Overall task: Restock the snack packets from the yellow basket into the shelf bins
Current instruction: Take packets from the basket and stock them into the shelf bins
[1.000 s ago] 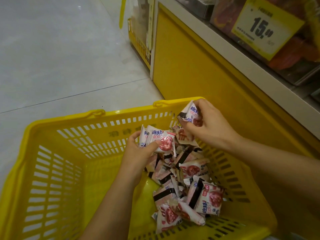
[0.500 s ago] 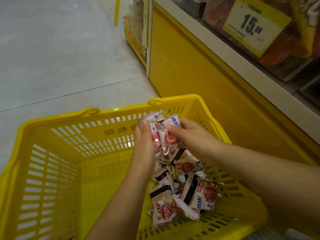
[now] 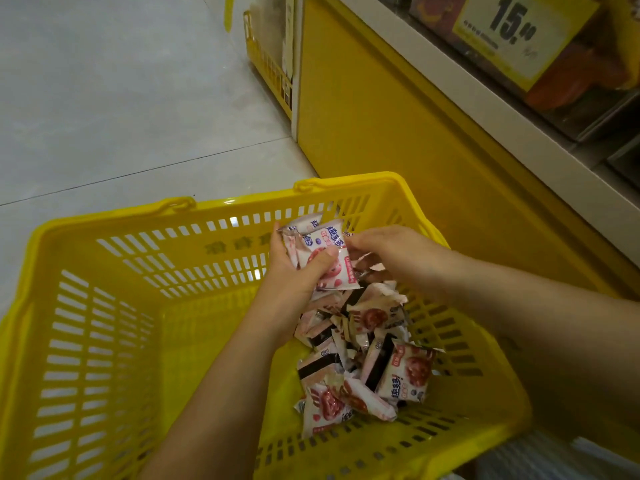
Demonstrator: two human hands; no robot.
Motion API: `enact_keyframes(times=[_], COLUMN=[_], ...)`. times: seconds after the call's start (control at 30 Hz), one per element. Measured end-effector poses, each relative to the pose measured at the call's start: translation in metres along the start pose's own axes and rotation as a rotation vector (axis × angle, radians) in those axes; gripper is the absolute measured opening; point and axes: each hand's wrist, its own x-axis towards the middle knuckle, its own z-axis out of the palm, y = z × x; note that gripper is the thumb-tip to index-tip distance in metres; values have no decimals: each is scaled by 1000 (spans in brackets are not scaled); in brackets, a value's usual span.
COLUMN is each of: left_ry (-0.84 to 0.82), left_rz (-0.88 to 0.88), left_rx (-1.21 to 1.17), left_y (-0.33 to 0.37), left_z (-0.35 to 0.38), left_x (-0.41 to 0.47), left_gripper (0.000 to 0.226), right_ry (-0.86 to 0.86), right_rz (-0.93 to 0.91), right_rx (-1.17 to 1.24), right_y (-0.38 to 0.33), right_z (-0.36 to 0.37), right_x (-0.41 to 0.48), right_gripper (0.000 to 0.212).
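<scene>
Landmark: yellow basket (image 3: 114, 220), a slotted plastic basket that fills the lower part of the head view; every place below is given against it.
Left hand (image 3: 294, 275): reaches in over the basket's near rim, towards its far wall. It grips the held stack, thumb laid across the front packet and fingers behind.
Held stack (image 3: 329, 251): several white-and-pink snack packets fanned together, lifted above the basket floor and just in front of the far wall. The front packet faces the camera (blue print at its top, red picture below).
Right hand (image 3: 394, 251): comes in over the basket's right rim, fingers curled. Its fingertips meet the right edge of the held stack. Whether they pinch a packet or only touch it cannot be told.
Hands, relation: close together, joined at the held stack.
Loose packets (image 3: 374, 362): a heap on the basket floor, against the right wall and running to the near right corner. The basket's left half shows bare plastic.
Shelf (image 3: 450, 81): its white edge runs beyond the basket's right side, above a yellow base panel (image 3: 398, 140).
Price tag (image 3: 512, 36): yellow, reads 15, high above the basket's right side on the shelf front.
Floor (image 3: 104, 98): pale tiles beyond the basket's far wall.
</scene>
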Motion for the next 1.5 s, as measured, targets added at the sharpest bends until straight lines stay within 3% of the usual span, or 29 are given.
enact_keyframes(times=[0.07, 0.13, 0.23, 0.33, 0.5, 0.6, 0.7, 0.8, 0.97, 1.2, 1.37, 1.5], left_ry=[38, 58, 82, 96, 112, 135, 196, 262, 308, 302, 291, 289], left_rz=[25, 30, 21, 11, 24, 27, 59, 87, 99, 138, 163, 162], left_rx=[33, 55, 86, 123, 155, 158, 124, 94, 76, 102, 108, 129], left_y=[-1, -2, -5, -7, -9, -9, -9, -9, -11, -15, -18, -15], left_z=[-5, -9, -12, -13, -12, -12, -14, -17, -21, -23, -23, -23], left_x=[3, 4, 4, 5, 7, 7, 8, 8, 7, 10, 9, 7], left_gripper=[80, 79, 80, 81, 81, 79, 72, 65, 67, 72, 67, 67], right_ry=[-134, -345, -538, -547, -540, -437, -126, 160, 236, 256, 165, 323], right_rz=[-111, -80, -16, -52, -46, -126, -226, -188, -2, 81, 134, 138], right_rx=[-620, -1007, -1281, -1363, -1343, -1208, -950, -543, -194, -187, -244, -365], right_y=[8, 19, 43, 60, 47, 31, 26, 25, 35, 44, 47, 56], right_z=[-17, -22, -13, -6, -20, -34, -36, -30, 0, 13, 23, 27], right_x=[-1, -4, -13, -18, -15, -10, -4, 11, 45, 74, 86, 88], right_gripper=[22, 29, 45, 48, 44, 36, 24, 29, 23, 28, 30, 34])
